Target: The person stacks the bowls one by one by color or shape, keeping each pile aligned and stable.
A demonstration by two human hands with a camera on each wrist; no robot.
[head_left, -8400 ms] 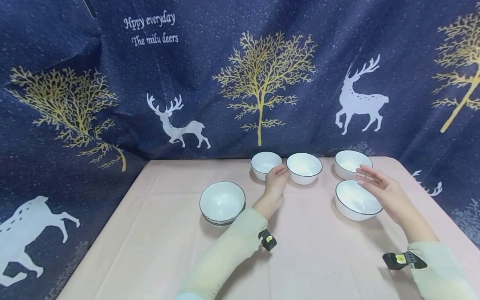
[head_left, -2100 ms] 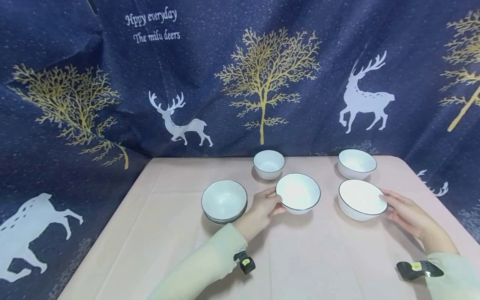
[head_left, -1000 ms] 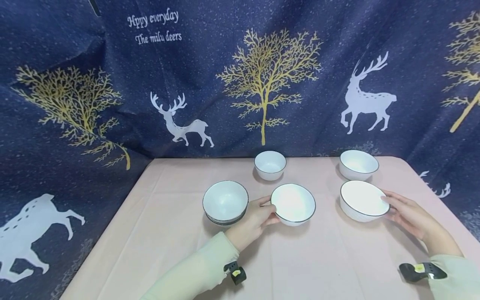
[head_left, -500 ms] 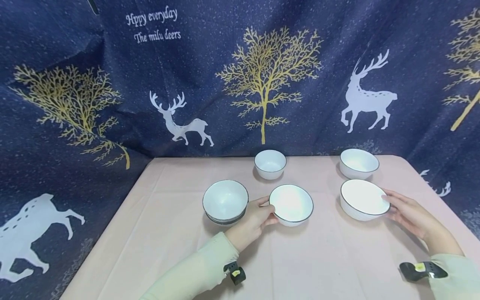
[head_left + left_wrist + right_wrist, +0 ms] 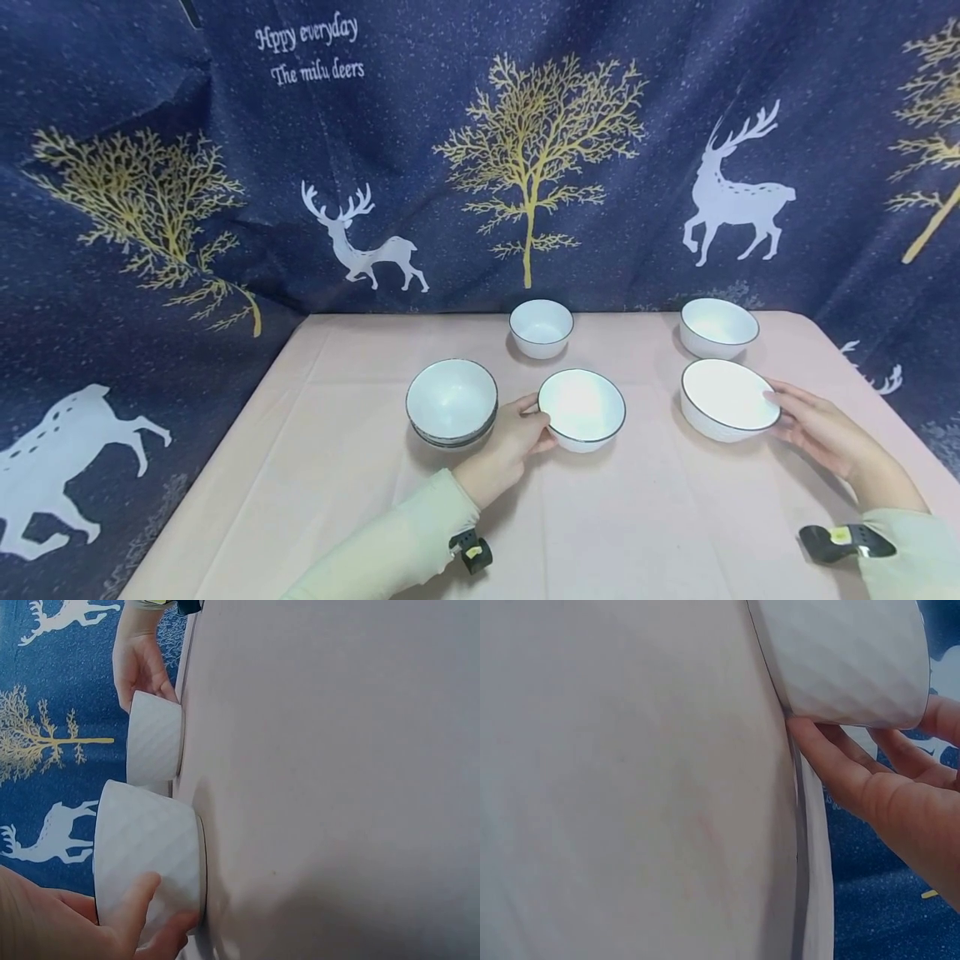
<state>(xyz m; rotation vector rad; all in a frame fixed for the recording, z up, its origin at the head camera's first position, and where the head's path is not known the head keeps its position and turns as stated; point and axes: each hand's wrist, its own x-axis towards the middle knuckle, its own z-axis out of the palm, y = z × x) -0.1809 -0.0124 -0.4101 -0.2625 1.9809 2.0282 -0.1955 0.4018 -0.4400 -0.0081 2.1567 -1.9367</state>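
My left hand (image 5: 504,454) grips the left edge of a white bowl (image 5: 582,407) with a dark rim, thumb at the rim and fingers along its side. In the left wrist view the same bowl (image 5: 150,851) shows a faceted outer wall with its base close to the table. Over on the right, my right hand (image 5: 828,437) holds a second white bowl (image 5: 727,398) by its right side. The right wrist view shows this bowl (image 5: 847,660) with a fingertip under its lower edge. A stack of bowls (image 5: 452,402) stands just left of my left hand.
Behind the held bowls, a smaller white bowl (image 5: 541,328) stands at the back middle and another white bowl (image 5: 718,327) at the back right. A pale pink cloth covers the table (image 5: 315,467). A dark blue curtain (image 5: 450,125) with deer and trees hangs behind it.
My left hand has taken hold of the back middle bowl and brought it nearer and leftward; it now barely moves. My right hand, earlier spread above the front right bowl, now grips its side.
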